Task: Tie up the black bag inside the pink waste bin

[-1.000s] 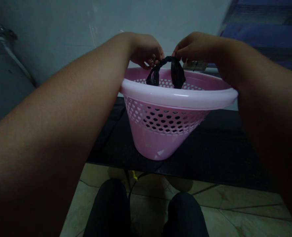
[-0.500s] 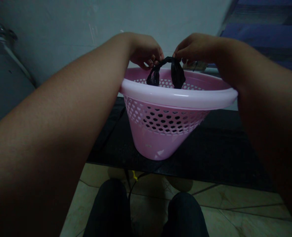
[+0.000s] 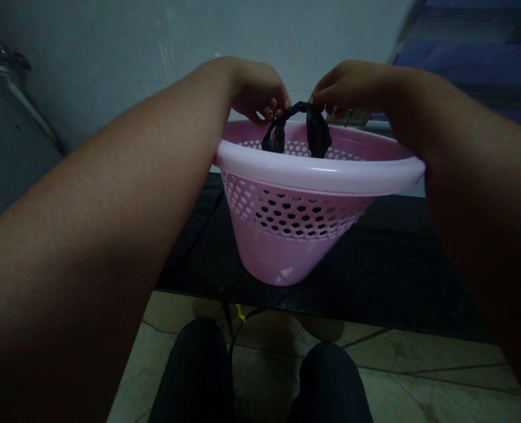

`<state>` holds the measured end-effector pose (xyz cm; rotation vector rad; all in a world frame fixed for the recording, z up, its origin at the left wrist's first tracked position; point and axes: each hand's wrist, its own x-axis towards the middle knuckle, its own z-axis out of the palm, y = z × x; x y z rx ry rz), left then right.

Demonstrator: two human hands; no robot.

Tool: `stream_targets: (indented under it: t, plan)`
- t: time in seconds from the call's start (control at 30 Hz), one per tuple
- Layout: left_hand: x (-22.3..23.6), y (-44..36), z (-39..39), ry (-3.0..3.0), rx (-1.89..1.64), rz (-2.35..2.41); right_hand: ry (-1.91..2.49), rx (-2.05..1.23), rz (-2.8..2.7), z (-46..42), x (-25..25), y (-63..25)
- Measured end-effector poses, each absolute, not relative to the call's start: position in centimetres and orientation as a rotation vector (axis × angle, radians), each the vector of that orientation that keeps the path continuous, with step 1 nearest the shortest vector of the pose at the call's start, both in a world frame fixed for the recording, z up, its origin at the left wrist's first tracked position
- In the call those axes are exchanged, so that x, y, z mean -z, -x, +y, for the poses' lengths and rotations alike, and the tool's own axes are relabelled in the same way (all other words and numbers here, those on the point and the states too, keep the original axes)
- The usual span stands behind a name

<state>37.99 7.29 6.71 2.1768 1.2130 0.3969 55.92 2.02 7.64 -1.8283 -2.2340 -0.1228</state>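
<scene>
A pink plastic basket (image 3: pixel 282 252) with a perforated upper wall stands on a black surface. Above its far rim, my left hand (image 3: pixel 264 94) and my right hand (image 3: pixel 343 87) pinch a black plastic bag (image 3: pixel 318 135) from either side. The bag's twisted top spans between my fingers, with a loop hanging at the left and a wider fold at the right. Its lower part is hidden behind the basket's near rim, and dark material shows through the holes. Both forearms pass close by the basket's rim, left and right.
The black bench top (image 3: pixel 387 264) carries the basket, close to a pale wall (image 3: pixel 313 35). A hose with a nozzle (image 3: pixel 7 67) hangs at the far left. Blue-purple fabric (image 3: pixel 471 64) lies at the upper right. A strap with a yellow piece (image 3: pixel 241 313) hangs below the bench edge.
Almost nothing differs. My fingers have shifted very slightly on the twisted bag top; the basket stands where it was.
</scene>
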Motion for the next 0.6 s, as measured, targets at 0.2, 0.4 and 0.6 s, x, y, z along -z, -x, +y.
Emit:
stream_targets:
  t: [0.2,0.4,0.6]
  plan:
    - [-6.73,-38.16,6.67,-2.172,-0.446,1.247,1.818,0.075,-2.213,2.39,-7.6,-56.2]
    - [-6.65,-38.0,7.19,-2.172,-0.421,1.223,1.807,0.08,-2.226,2.57,-7.6,-56.35]
    - [-6.72,-38.01,7.51,-2.157,-0.397,1.232,1.825,0.032,-2.185,2.08,-7.58,-56.11]
